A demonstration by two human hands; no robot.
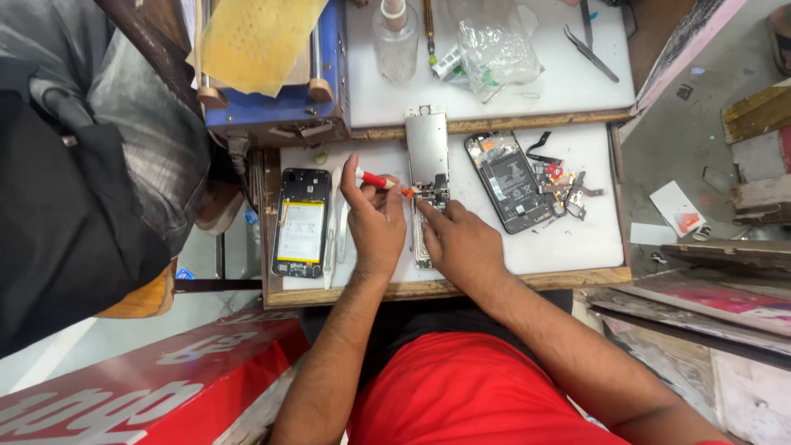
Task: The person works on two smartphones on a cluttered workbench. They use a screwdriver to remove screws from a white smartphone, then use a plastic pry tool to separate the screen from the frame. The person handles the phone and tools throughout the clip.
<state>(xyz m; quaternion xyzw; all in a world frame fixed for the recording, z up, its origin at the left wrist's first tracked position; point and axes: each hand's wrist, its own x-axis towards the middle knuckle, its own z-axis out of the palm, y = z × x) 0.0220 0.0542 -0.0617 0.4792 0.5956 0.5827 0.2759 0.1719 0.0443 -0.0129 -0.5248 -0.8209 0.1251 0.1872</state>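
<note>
My left hand [375, 221] grips a small red-handled screwdriver [379, 180] whose tip points right at a silver phone frame [427, 148] lying upright on the white work surface [577, 239]. My right hand [457, 239] rests on the lower part of that frame, fingertips pressing by the screwdriver tip. An opened phone with a yellow-labelled battery [301, 222] lies left of my left hand. Another opened phone body [508, 181] lies to the right, with loose small parts [563, 185] beside it.
A white plastic pry tool [331, 239] lies beside the left phone. On the upper shelf stand a clear bottle [395, 41], a crumpled plastic bag [494, 45] and tweezers [592, 51]. A blue machine [280, 107] sits at the back left. A red sign [165, 387] is lower left.
</note>
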